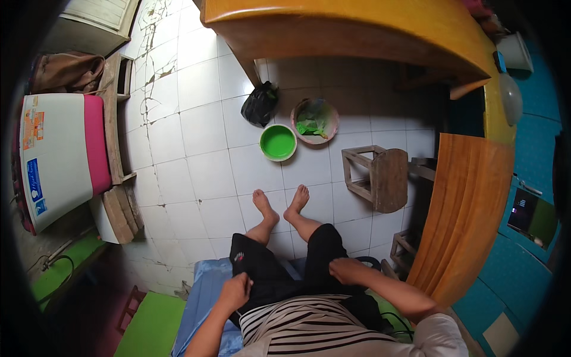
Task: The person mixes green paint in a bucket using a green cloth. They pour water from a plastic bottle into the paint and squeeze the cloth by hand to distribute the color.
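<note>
Beside my left hip, my left hand (238, 290) is curled closed against the edge of my black shorts (264, 265). My right hand (350, 272) is also closed, at the right thigh of the shorts. Whether either hand pinches the cloth or anything else is hidden. My bare feet rest on the white tiles. Beyond them stands a small pail (278, 143) with bright green contents. Touching or nearly touching it is a wider pale tub (333, 124) with green stuff inside. A black plastic bag (259, 104) slumps just behind the pail.
A wooden stool (389, 180) stands to the right of the pails. An orange-brown wooden table (351, 30) spans the far side. On the left, a white and pink appliance (62, 154) sits by a wooden frame. Blue padding (205, 297) lies beside me; tiles (196, 131) are cracked.
</note>
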Demonstrator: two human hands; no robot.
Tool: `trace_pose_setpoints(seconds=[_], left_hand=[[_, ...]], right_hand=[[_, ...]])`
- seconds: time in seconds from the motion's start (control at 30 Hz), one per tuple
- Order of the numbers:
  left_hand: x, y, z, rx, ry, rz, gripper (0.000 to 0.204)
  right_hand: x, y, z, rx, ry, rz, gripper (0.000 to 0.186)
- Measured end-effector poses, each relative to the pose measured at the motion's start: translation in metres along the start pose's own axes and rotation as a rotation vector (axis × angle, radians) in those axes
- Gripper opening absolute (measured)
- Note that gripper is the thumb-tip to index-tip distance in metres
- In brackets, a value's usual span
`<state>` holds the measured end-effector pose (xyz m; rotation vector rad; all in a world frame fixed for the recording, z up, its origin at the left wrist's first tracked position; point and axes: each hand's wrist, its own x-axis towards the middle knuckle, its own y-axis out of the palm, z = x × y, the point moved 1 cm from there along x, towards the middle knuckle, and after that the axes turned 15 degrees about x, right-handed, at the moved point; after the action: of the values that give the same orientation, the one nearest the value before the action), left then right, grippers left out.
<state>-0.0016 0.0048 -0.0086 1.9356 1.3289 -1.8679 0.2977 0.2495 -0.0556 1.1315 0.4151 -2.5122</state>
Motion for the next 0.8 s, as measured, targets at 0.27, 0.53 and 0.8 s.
trace_pose_setpoints(seconds=[0.27, 0.53, 0.8], left_hand=[[0.114, -0.001, 0.000, -0.226, 0.166, 0.919, 0.051], [0.355, 0.001, 0.039, -0.710, 0.153, -0.176, 0.022], [0.489, -0.022, 0.066, -0.769, 0.333, -0.540, 0.026]], right_hand=[[0.119, -0.079, -0.060, 0.772, 0.238, 0.410, 0.023], [0.351, -0.233, -0.218, -0.005, 0.036, -1.060, 0.029], [0.457, -0.290, -0.271, -0.379, 0.239, -0.769, 0.032]])
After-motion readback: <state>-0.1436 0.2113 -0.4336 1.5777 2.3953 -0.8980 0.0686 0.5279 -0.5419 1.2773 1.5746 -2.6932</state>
